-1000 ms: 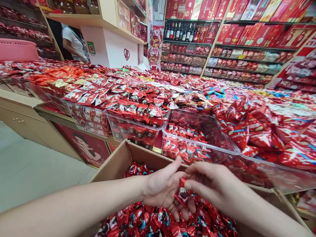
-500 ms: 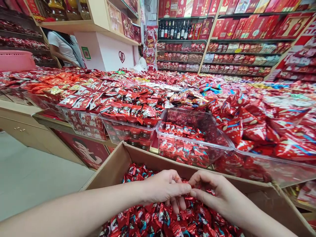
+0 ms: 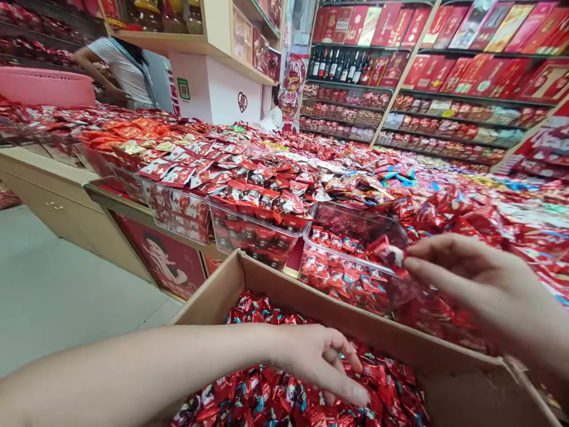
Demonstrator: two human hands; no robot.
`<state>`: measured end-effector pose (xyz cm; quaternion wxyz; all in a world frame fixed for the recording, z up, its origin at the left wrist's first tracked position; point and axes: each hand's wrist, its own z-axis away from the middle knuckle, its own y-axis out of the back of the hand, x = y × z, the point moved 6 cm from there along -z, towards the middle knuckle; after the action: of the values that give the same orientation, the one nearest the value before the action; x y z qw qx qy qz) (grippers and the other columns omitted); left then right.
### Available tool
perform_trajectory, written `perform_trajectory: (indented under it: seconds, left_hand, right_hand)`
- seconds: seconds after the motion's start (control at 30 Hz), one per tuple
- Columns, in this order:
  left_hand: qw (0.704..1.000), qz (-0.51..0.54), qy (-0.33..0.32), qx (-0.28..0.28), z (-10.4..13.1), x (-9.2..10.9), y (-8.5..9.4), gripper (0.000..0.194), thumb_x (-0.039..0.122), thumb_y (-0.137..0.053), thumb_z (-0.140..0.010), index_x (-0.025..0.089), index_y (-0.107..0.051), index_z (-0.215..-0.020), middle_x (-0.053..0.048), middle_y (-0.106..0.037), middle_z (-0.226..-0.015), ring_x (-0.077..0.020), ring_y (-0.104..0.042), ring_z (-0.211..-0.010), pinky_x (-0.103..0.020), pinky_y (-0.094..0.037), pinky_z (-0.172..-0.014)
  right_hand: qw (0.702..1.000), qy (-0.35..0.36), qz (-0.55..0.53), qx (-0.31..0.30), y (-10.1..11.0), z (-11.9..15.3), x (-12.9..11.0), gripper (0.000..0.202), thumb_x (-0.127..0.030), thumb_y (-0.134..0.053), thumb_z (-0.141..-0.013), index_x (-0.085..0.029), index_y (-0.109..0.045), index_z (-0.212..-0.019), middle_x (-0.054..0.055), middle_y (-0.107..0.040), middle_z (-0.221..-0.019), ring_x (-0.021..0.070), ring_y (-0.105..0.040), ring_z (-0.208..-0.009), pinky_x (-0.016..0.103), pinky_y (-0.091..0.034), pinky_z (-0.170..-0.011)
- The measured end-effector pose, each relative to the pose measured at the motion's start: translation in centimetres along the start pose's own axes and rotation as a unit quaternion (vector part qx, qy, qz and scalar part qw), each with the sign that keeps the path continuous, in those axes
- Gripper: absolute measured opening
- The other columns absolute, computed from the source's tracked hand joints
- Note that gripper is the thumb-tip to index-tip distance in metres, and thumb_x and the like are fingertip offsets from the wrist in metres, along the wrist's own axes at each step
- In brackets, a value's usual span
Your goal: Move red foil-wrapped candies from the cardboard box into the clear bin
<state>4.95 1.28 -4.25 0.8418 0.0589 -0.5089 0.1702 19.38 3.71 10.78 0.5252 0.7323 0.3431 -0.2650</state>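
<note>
Between the thumb and fingers of my right hand [image 3: 480, 279] is a red wrapped candy [image 3: 387, 254], held up over the right part of a clear plastic bin [image 3: 347, 256]. That bin has rows of red candies standing in its left and front part. My left hand [image 3: 322, 362] hangs over the cardboard box [image 3: 288, 290], thumb and fingers apart, with nothing seen in it. Its lower fingers are partly hidden. Loose red candies [image 3: 271, 391] with blue and white print fill the bottom of the box.
Clear bins heaped with red packets [image 3: 262, 198] stand left of the part-filled bin, and larger red packets [image 3: 480, 219] lie to its right. A pink basket [image 3: 53, 88] sits far left, near a person [image 3: 127, 71] in a white top. Stocked shelves [image 3: 355, 65] line the back.
My hands were together above the box; now they are apart. The right has moved up and right to the bin with a candy. The left has moved slightly down, and the view has turned left.
</note>
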Motion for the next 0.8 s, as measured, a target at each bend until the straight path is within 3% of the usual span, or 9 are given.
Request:
perform_trajectory:
  seconds: [0.1,0.27,0.4,0.57,0.7,0.8]
  left_hand:
    - [0.999,-0.043,0.018,-0.015,0.0,-0.7,-0.4,0.058,0.042,-0.072,-0.041,0.02,-0.052,-0.091,0.002,-0.053,-0.068,-0.0082,-0.049,-0.059,-0.023,-0.039,-0.059]
    - [0.996,-0.085,0.005,-0.023,-0.3,-1.8,-0.3,0.055,0.041,-0.071,-0.042,0.021,-0.055,-0.09,0.003,-0.054,-0.07,-0.0089,-0.049,-0.059,-0.022,-0.04,-0.058]
    - [0.991,-0.128,0.004,-0.044,-0.5,-2.2,-0.1,0.056,0.041,-0.071,-0.041,0.021,-0.055,-0.091,0.002,-0.055,-0.073,-0.0108,-0.05,-0.06,-0.022,-0.04,-0.054]
    - [0.978,-0.19,-0.002,-0.092,-0.6,-2.1,-0.5,0.051,0.035,-0.07,-0.046,0.02,-0.055,-0.092,0.003,-0.054,-0.07,-0.0107,-0.051,-0.06,-0.021,-0.039,-0.053]
    - [0.974,-0.208,-0.029,-0.079,-0.5,-2.1,-0.7,0.043,0.033,-0.066,-0.052,0.019,-0.056,-0.092,0.003,-0.054,-0.067,-0.0098,-0.05,-0.055,-0.02,-0.038,-0.05]
    - [0.975,-0.207,-0.038,-0.07,-0.4,-2.3,-0.8,0.039,0.033,-0.064,-0.054,0.019,-0.057,-0.09,0.004,-0.053,-0.064,-0.0091,-0.049,-0.052,-0.02,-0.037,-0.048]
  right_hand:
    - [0.995,-0.058,0.058,-0.049,-1.2,-3.8,0.8,0.021,-0.037,-0.062,-0.061,-0.019,-0.056,-0.07,0.003,-0.058,-0.062,0.0134,-0.051,-0.053,0.023,-0.041,-0.047]
    - [0.963,-0.17,0.083,-0.191,-5.9,-7.5,4.4,0.017,-0.027,-0.065,-0.056,-0.017,-0.052,-0.056,0.0,-0.055,-0.051,0.0095,-0.047,-0.045,0.019,-0.037,-0.04]
    - [0.938,-0.219,0.065,-0.259,-8.3,-7.7,5.8,0.017,-0.027,-0.062,-0.058,-0.017,-0.049,-0.052,-0.003,-0.051,-0.043,0.0072,-0.041,-0.036,0.018,-0.032,-0.034]
    - [0.902,-0.238,0.06,-0.356,-9.6,-6.3,5.9,0.018,-0.032,-0.063,-0.057,-0.017,-0.054,-0.052,-0.002,-0.054,-0.044,0.0083,-0.042,-0.037,0.018,-0.03,-0.033]
    - [0.865,-0.202,0.093,-0.45,-10.1,-5.2,5.3,0.018,-0.028,-0.062,-0.058,-0.015,-0.055,-0.049,-0.001,-0.054,-0.045,0.0073,-0.042,-0.037,0.017,-0.029,-0.034]
    - [0.859,-0.154,0.154,-0.463,-10.2,-5.3,5.0,0.019,-0.029,-0.058,-0.062,-0.014,-0.054,-0.049,-0.002,-0.052,-0.044,0.0071,-0.04,-0.037,0.018,-0.028,-0.035]
